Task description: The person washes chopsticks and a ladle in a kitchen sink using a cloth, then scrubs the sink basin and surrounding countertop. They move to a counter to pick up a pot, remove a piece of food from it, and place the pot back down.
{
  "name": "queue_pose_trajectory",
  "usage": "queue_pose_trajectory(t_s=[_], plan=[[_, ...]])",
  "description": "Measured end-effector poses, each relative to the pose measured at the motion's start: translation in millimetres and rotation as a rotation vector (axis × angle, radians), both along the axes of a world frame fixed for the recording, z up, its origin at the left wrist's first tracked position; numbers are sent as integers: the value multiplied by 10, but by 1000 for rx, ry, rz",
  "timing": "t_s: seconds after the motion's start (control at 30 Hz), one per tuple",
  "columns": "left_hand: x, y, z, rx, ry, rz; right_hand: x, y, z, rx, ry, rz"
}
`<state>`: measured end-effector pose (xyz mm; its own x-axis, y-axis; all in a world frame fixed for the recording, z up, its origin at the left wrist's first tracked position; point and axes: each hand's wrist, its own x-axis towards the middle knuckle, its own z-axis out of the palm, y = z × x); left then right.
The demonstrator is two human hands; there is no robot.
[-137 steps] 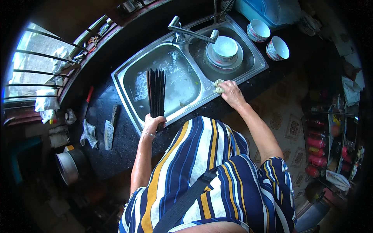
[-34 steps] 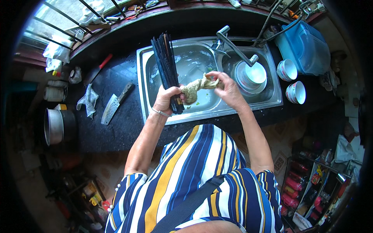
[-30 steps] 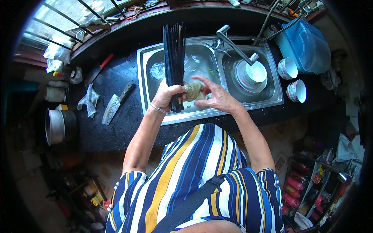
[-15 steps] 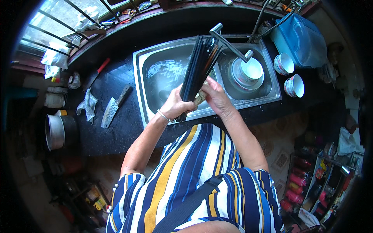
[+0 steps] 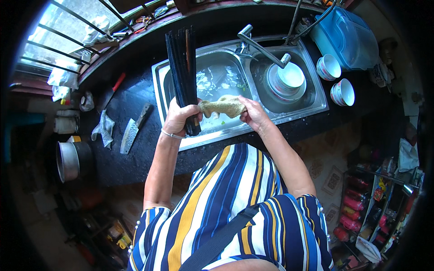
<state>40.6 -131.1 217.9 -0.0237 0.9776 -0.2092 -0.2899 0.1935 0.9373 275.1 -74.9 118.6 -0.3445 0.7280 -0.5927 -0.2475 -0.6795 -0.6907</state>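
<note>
Cloth (image 5: 226, 107) between both hands, above sink (image 5: 289, 116)

Left hand (image 5: 178, 116): grip closed round black sticks (image 5: 181, 67), apparently also the cloth's left end; sticks point toward sink's back edge. Right hand (image 5: 256, 115): grip pinched on cloth's right end. Cloth lies roughly crosswise to sticks, over sink's left basin.

no lettering legible, seemingly

Cleaver (image 5: 130, 135), cloth (image 5: 104, 129), bowls (image 5: 342, 93) on black counter (image 5: 109, 165)
</note>
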Motion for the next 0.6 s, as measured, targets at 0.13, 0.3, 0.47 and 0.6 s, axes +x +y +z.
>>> queue_pose_trajectory(t_s=[0.13,0.3,0.47,0.6], plan=[[-54,10,9,-21,-45,68,133,57,129,34,375,-155],[95,43,226,28,-110,12,571,232,355,420,156,-37],[334,431,441,58,190,-80,-86,-35,-54,417,55,215],[287,575,609,1,250,-84,-413,-135,196,354,349,416]])
